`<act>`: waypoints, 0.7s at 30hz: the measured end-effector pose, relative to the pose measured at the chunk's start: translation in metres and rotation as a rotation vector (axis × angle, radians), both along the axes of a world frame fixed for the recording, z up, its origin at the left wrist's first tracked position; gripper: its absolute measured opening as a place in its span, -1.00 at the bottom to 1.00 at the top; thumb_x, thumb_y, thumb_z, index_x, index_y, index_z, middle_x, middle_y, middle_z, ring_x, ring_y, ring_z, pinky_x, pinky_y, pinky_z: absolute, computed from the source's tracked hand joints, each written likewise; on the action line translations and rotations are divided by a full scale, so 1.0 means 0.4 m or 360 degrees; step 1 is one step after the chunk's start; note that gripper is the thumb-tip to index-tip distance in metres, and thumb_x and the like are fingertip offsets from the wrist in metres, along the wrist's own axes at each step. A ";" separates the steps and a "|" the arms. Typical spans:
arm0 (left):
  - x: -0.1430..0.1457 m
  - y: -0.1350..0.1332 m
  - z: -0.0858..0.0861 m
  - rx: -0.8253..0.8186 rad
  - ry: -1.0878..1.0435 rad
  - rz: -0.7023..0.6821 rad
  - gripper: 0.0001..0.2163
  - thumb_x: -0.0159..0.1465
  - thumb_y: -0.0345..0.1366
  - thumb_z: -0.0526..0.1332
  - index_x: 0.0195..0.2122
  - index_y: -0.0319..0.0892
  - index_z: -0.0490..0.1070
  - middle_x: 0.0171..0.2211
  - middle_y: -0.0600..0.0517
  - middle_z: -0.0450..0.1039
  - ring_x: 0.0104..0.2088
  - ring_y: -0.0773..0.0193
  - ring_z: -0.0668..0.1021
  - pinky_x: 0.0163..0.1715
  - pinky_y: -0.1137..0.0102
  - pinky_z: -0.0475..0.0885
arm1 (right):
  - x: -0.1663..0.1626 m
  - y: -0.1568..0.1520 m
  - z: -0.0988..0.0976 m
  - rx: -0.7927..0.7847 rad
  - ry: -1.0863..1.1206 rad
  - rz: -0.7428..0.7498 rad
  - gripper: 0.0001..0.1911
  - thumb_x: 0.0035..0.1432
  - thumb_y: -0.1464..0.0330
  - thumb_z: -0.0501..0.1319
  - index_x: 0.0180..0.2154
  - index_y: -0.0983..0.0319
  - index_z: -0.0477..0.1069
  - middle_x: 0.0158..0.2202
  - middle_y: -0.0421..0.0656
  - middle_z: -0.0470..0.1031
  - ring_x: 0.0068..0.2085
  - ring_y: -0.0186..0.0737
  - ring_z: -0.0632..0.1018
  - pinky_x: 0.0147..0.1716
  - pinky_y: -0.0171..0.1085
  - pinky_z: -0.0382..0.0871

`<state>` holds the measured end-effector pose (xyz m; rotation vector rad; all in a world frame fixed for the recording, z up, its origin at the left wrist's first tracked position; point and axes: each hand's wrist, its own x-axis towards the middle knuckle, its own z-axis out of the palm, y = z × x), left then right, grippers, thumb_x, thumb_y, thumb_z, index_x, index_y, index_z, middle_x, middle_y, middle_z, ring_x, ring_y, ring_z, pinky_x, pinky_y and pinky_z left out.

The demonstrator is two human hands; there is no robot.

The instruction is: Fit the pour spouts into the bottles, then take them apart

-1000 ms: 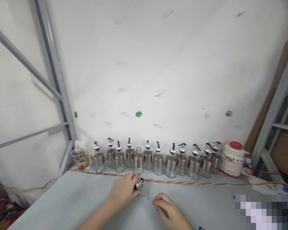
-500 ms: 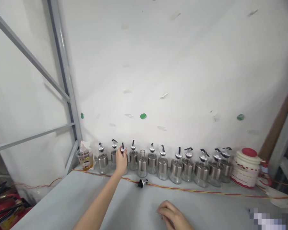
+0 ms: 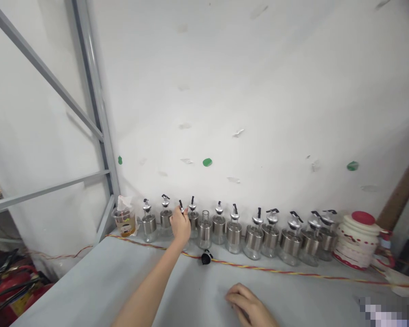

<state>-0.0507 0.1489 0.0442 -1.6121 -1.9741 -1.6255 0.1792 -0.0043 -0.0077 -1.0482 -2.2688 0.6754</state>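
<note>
My left hand [image 3: 180, 225] is closed at the top of a glass oil bottle in the row, around its pour spout [image 3: 181, 205], which leans slightly. The hand and wrist hide most of that bottle. Just right of it is a capped bottle [image 3: 192, 218], then an uncapped glass bottle [image 3: 205, 230] with a steel sleeve and bare neck. A loose pour spout [image 3: 206, 257] with a black stopper lies on the table in front of it, by the cord. Lower down, my right hand [image 3: 248, 305] rests on the tabletop, fingers loosely bent, with nothing visible in it.
Several capped oil bottles [image 3: 234, 234] line the wall. A plastic cup [image 3: 125, 222] with tissue stands at the left end, a cream jar with a red lid [image 3: 357, 240] at the right. A twisted red-yellow cord [image 3: 259, 269] crosses the grey table [image 3: 82, 277]. A metal frame [image 3: 98, 104] rises left.
The spout in my left hand has tilted and moved a little closer to its right neighbour. The loose spout has rolled so its tip no longer points right. My right hand stays low on the table.
</note>
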 end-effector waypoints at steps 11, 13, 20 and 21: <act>-0.018 -0.013 -0.027 0.0114 0.0077 -0.0135 -0.63 0.25 -0.14 -0.07 0.00 -0.23 0.22 -0.12 -0.16 0.40 -0.12 0.08 0.45 -0.17 0.25 0.31 | -0.001 -0.001 0.007 0.0068 -0.0057 -0.0017 -0.65 0.02 0.57 -0.02 -0.26 0.20 0.45 -0.29 -0.11 0.41 -0.23 -0.26 0.45 -0.19 -0.37 0.30; -0.024 -0.009 -0.022 0.0126 0.0064 -0.0113 -0.61 0.25 -0.13 -0.07 0.01 -0.24 0.22 -0.11 -0.18 0.39 -0.11 0.07 0.45 -0.16 0.24 0.31 | -0.002 -0.001 0.011 0.0077 -0.0060 -0.0019 -0.65 0.02 0.57 -0.02 -0.27 0.20 0.45 -0.30 -0.11 0.41 -0.24 -0.26 0.45 -0.20 -0.37 0.31; -0.034 -0.003 -0.014 0.0138 0.0019 -0.0117 -0.62 0.25 -0.11 -0.07 0.00 -0.20 0.22 -0.14 -0.16 0.42 -0.14 0.06 0.46 -0.20 0.23 0.32 | -0.003 -0.008 0.003 0.0042 0.0009 -0.0020 -0.67 0.01 0.57 -0.01 -0.30 0.20 0.46 -0.30 -0.12 0.42 -0.23 -0.26 0.45 -0.19 -0.36 0.32; -0.035 -0.003 -0.013 0.0153 0.0015 -0.0130 -0.62 0.25 -0.12 -0.07 0.00 -0.21 0.22 -0.13 -0.16 0.40 -0.12 0.07 0.45 -0.17 0.23 0.31 | -0.001 -0.007 -0.002 0.0034 0.0045 -0.0022 -0.67 0.02 0.56 0.00 -0.28 0.19 0.45 -0.29 -0.12 0.42 -0.21 -0.26 0.45 -0.17 -0.35 0.31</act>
